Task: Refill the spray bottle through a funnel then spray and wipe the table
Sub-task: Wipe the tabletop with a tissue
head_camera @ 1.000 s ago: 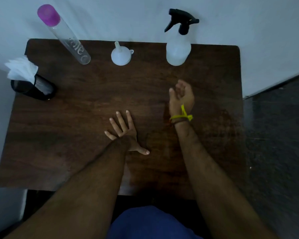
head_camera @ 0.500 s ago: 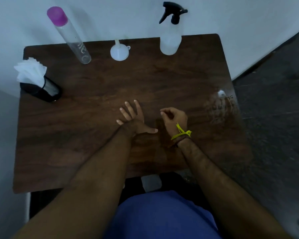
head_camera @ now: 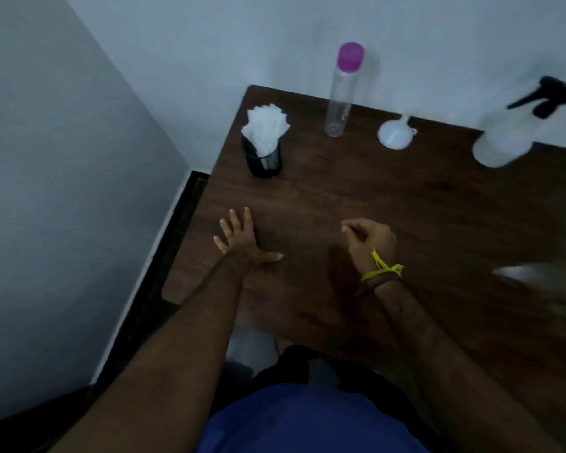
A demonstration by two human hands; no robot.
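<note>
A translucent spray bottle (head_camera: 504, 142) with a black trigger head stands at the far right of the dark wooden table (head_camera: 389, 207), blurred. To its left, a white funnel (head_camera: 393, 134) rests mouth down. A tall clear bottle (head_camera: 340, 99) with a magenta cap stands further left at the back edge. White tissues (head_camera: 265, 129) stick out of a black mesh cup (head_camera: 264, 161). My left hand (head_camera: 242, 240) lies flat on the table with fingers spread, holding nothing. My right hand (head_camera: 370, 240), a yellow band at its wrist, hovers with fingers loosely curled around nothing.
White walls close off the back and left sides. The table's left edge runs just beside my left hand, with a dark floor gap below it. A pale glare patch (head_camera: 523, 274) lies on the table at the right. My blue-clad lap (head_camera: 307, 420) is at the bottom.
The view has swung left, so the objects now sit to the right. My right hand has drawn back from the spray bottle toward me and curled. My left hand stays flat.
</note>
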